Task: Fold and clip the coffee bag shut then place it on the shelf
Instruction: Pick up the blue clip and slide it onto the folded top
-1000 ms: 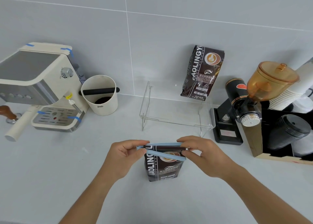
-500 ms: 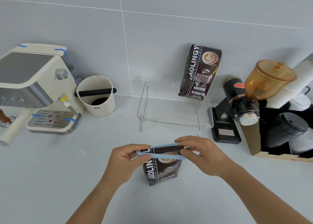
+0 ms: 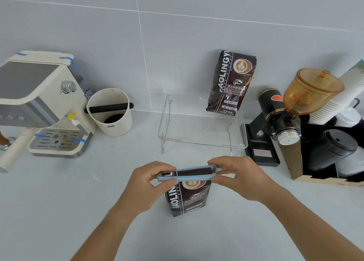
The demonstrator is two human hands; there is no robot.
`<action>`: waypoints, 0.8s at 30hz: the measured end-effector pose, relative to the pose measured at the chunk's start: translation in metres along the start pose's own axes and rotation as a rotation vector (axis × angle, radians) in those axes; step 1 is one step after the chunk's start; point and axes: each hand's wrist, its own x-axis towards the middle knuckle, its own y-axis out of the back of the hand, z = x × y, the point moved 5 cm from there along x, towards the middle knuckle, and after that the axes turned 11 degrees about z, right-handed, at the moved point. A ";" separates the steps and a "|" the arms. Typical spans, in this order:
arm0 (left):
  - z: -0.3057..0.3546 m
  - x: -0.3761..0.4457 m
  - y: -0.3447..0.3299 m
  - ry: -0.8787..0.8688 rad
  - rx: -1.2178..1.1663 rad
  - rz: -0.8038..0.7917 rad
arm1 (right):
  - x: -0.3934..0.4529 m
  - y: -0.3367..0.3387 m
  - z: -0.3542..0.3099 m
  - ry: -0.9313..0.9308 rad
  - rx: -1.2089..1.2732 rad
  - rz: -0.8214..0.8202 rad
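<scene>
Bright, even, soft light — faint shadows.
Wide-angle bending at the frame's edges; slight softness throughout, sharpest toward the centre.

Below the fingers, the held coffee bag [image 3: 187,198] reads "BAKED.COFFEE"; beyond them, the shelf's bag [image 3: 231,83] reads "AOLINGY", "BAKED.COFFEE", "NET.WEIGHT:454"

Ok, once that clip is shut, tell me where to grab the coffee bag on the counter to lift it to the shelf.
Grip the coffee bag around its body just under the blue clip, coming from the near side or from the right. It stands upright on the counter, its flat printed front facing the person, and the clip spans the folded top, so the sides below are free. The clear shelf lies straight behind.
</scene>
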 end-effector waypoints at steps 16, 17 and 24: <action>0.032 0.010 -0.024 -0.250 0.611 -0.295 | -0.002 0.000 -0.008 0.064 -0.076 0.084; 0.032 0.010 -0.024 -0.255 0.609 -0.292 | -0.003 0.000 -0.008 0.059 -0.074 0.096; 0.032 0.007 -0.024 -0.316 0.600 -0.254 | -0.010 -0.003 -0.010 0.072 -0.066 0.177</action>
